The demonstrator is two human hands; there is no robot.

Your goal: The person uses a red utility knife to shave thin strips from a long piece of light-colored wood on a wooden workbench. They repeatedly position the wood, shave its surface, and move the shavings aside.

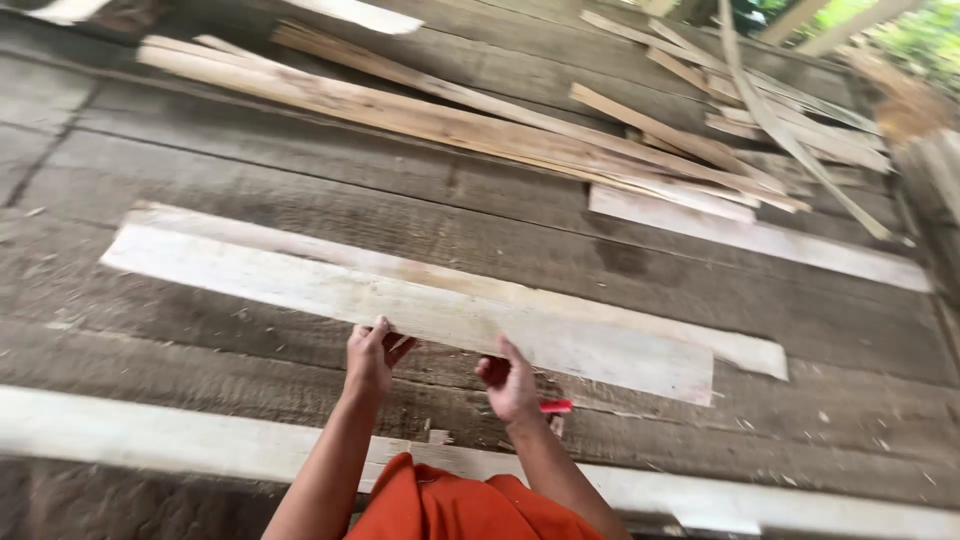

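Note:
A long pale wooden board [300, 285] lies across the dark plank floor in front of me. My left hand [368, 358] grips its near edge, fingers curled over the wood. My right hand [510, 382] is just to the right, by the same edge, closed around a thin red pencil-like stick [556, 406] whose tip pokes out to the right. A second pale board [745, 350] lies under or just behind the first, sticking out at the right end.
A loose heap of long wooden slats [480, 125] lies further back. Another pale board [760, 238] rests at the right. A light plank [130, 435] runs along the near edge. My orange garment [450, 505] shows at the bottom. Greenery is at the top right.

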